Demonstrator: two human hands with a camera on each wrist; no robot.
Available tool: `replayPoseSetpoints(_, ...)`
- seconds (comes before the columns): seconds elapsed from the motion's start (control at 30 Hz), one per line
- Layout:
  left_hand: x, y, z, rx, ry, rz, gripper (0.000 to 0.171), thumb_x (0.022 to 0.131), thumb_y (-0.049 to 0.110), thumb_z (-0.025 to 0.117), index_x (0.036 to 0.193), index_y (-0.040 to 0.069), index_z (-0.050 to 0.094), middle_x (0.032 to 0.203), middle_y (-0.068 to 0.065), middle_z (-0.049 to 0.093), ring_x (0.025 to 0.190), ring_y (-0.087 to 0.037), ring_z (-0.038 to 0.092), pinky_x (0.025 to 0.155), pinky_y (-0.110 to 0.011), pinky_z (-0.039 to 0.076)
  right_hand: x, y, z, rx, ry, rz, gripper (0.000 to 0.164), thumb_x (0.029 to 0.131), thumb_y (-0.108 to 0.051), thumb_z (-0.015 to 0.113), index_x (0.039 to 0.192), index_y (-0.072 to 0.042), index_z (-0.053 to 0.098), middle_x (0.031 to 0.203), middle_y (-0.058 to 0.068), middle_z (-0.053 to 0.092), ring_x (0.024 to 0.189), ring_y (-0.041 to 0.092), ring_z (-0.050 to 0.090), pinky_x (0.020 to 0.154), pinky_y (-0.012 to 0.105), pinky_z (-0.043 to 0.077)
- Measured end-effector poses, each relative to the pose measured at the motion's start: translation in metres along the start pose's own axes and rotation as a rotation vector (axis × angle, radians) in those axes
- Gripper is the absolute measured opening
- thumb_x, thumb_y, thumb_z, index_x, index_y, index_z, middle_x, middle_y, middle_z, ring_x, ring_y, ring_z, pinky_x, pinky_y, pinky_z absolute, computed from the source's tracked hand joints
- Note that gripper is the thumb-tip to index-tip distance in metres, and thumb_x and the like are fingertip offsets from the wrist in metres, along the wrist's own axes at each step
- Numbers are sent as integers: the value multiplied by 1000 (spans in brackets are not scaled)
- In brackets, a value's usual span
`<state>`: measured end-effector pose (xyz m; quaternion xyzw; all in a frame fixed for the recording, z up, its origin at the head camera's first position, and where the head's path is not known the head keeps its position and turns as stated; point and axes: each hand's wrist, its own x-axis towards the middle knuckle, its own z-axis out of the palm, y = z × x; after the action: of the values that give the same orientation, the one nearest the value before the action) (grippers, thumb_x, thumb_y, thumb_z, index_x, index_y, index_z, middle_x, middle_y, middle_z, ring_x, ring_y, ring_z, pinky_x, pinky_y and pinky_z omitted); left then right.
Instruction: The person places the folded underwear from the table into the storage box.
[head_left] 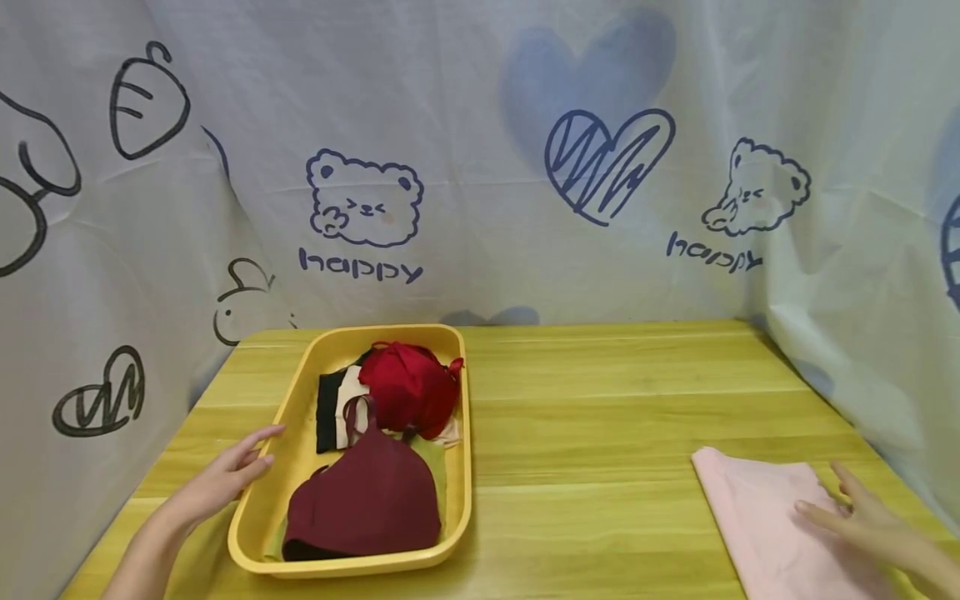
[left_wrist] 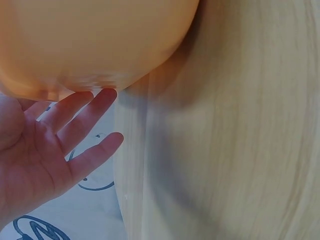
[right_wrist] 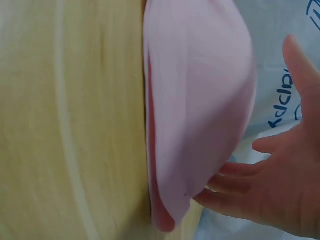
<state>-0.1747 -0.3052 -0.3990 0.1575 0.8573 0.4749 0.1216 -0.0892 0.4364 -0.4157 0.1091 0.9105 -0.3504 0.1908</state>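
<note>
A yellow plastic tray (head_left: 352, 568) holds folded underwear: a maroon bra (head_left: 375, 496) at the near end and a bright red bra (head_left: 412, 387) behind it. Black cloth (head_left: 326, 412) and beige cloth (head_left: 349, 396) show beside the red one. My left hand (head_left: 221, 479) is at the tray's left rim, fingers loosely straight; in the left wrist view its fingertips (left_wrist: 107, 95) meet the outer wall. A folded pale pink cloth (head_left: 776, 508) lies at the right. Over its right side is my right hand (head_left: 862, 517), fingers spread, with fingertips (right_wrist: 202, 197) right at the fabric's edge.
Tray and pink cloth stand on a wood-grain table (head_left: 585, 467), some distance apart. White curtains (head_left: 480, 167) with drawn hearts and bears enclose the table at the back and both sides.
</note>
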Motion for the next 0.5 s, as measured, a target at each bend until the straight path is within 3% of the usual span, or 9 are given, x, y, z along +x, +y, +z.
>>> replayPoseSetpoints(0.1,0,0,0,6,-4,-6,49,99,14,38,139,-8,20,64,3,27,51,-5,27,46,-26,30,6,6,6,-53,28,-49,106,89,-45,51,130,15,-26,127,50,-4,116,64,0,91,70,10)
replayPoseSetpoints(0.27,0,-2,0,5,-5,11,50,99,13,38,139,-10,19,63,3,28,49,-6,26,45,-27,30,11,6,10,-211,166,-193,100,87,-35,58,130,26,-9,119,56,16,108,66,21,85,68,25)
replayPoseSetpoints(0.4,0,-3,0,-1,5,29,48,99,12,38,139,-8,21,63,3,28,48,-7,25,44,-27,30,11,0,7,-217,124,-180,101,87,-36,58,129,26,-10,117,56,19,106,66,25,84,67,28)
replayPoseSetpoints(0.5,0,-3,0,0,10,30,48,98,12,39,138,-8,22,63,3,28,49,-7,26,44,-27,30,10,-1,6,-124,68,-160,102,88,-35,57,130,21,-17,122,55,10,111,66,15,88,69,21)
